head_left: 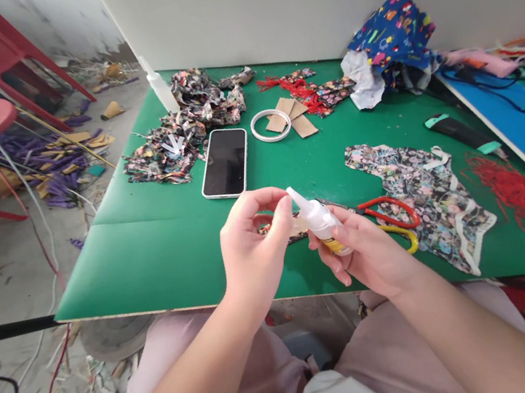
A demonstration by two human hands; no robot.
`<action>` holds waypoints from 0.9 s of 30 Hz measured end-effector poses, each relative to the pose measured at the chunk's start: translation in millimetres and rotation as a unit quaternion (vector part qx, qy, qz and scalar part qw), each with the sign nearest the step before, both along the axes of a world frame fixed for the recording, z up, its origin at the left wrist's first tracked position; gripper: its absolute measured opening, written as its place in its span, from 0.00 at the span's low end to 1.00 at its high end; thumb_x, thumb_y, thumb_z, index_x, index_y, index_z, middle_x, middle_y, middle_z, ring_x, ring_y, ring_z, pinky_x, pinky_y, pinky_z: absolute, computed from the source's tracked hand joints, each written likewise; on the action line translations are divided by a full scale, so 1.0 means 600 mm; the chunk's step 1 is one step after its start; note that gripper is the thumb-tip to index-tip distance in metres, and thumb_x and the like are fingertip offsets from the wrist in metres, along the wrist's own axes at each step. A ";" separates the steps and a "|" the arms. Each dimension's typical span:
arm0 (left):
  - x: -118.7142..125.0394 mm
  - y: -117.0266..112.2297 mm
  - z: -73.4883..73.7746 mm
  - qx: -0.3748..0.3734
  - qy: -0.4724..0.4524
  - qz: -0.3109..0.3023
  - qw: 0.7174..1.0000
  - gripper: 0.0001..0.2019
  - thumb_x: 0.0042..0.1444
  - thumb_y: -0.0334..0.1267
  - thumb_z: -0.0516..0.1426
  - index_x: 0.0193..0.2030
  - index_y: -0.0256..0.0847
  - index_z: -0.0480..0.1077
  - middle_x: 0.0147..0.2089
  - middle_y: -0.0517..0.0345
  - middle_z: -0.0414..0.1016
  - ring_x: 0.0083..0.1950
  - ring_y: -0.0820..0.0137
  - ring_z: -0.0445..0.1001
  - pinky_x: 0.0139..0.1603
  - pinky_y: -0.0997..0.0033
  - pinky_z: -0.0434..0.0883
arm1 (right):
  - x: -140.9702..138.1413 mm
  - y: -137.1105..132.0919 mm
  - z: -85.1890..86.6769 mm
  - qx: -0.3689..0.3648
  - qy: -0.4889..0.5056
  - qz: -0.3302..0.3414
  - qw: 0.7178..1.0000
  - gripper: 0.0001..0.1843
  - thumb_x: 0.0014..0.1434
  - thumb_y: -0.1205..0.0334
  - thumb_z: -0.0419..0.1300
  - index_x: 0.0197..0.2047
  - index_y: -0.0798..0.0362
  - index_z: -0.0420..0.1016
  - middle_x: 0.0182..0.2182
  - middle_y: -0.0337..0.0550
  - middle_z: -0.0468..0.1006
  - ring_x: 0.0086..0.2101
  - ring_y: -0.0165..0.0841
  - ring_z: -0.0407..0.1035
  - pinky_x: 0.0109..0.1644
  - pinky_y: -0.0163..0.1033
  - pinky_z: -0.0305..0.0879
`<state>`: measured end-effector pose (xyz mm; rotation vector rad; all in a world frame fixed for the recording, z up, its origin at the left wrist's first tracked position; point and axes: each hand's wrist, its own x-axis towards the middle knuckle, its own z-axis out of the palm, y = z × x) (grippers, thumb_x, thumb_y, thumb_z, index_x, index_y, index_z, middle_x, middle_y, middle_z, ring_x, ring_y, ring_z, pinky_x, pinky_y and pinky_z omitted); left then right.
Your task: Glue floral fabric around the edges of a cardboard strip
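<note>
- Green table (160, 248) stands against a pale wall, with a red plastic chair (1, 39) and scattered scraps on the floor to its left.
- Small white bottle (320, 221), with a yellow label, is above the table's near edge, its tapered nozzle tilted up and to the left.
- Right hand (370, 248) has its thumb and fingers clamped around the bottle's body.
- Left hand (255, 245) brings thumb and forefinger tips together just beside the nozzle; I cannot tell whether anything is pinched between them.
- Scissors (414, 217) with one red and one yellow handle lie near the right hand, partly hidden by it, beside a floral cloth piece (406, 178).
- Beyond the left hand lies a phone (225, 164), screen dark, and near it a white ring (273, 140) partly over cardboard pieces (304, 126).
- Second bottle (164, 93) stands by crumpled floral fabric (211, 107) at the far left.
</note>
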<state>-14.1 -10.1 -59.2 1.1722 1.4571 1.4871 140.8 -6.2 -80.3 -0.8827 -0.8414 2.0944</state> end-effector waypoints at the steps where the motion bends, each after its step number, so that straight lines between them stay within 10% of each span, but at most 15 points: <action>1: 0.000 0.000 0.000 0.000 -0.001 -0.005 1.000 0.04 0.54 0.38 0.59 0.33 0.41 0.73 0.33 0.61 0.74 0.32 0.76 0.72 0.31 0.80 0.69 | 0.000 0.000 0.001 0.004 -0.006 -0.002 1.000 0.19 0.53 0.55 0.63 0.47 0.50 0.68 0.31 0.37 0.74 0.20 0.22 0.64 0.14 0.25 0.63; 27: -0.001 0.002 -0.004 -0.003 0.024 0.006 1.000 0.03 0.53 0.36 0.59 0.31 0.41 0.73 0.32 0.61 0.74 0.30 0.76 0.71 0.30 0.78 0.69 | -0.002 -0.008 0.006 0.152 -0.206 -0.074 0.964 0.16 0.54 0.53 0.62 0.45 0.48 0.70 0.29 0.35 0.73 0.18 0.22 0.63 0.19 0.30 0.67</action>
